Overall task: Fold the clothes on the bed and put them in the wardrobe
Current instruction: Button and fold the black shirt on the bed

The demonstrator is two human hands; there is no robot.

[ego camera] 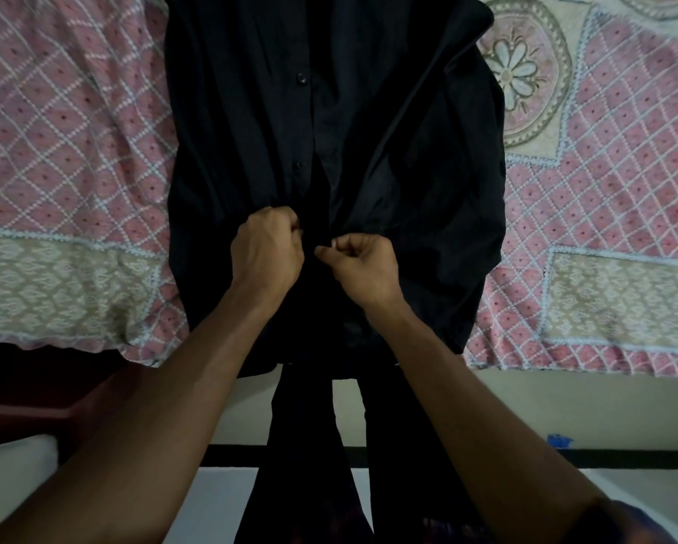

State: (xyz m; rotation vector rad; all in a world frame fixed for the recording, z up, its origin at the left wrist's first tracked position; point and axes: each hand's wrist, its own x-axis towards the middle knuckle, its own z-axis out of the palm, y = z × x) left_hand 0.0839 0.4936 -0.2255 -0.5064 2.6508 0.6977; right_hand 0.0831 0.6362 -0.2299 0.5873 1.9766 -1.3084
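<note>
Left hand (267, 250), right hand (362, 265) on shirt (235, 111)

A bed (74, 159) fills the upper part of the view, covered by a pink bedspread (604, 198) quilted with a white diamond lattice. Beige panels (54, 292) with a pale leaf pattern run along its near edge, and a round floral medallion (519, 72) sits at the upper right. Below the bed edge lies a pale floor (525, 406) crossed by a dark stripe (623, 459), with a small blue object (559, 440) just beside the stripe. A dark reddish-brown surface (54, 394) shows at the lower left. The light is dim.
</note>
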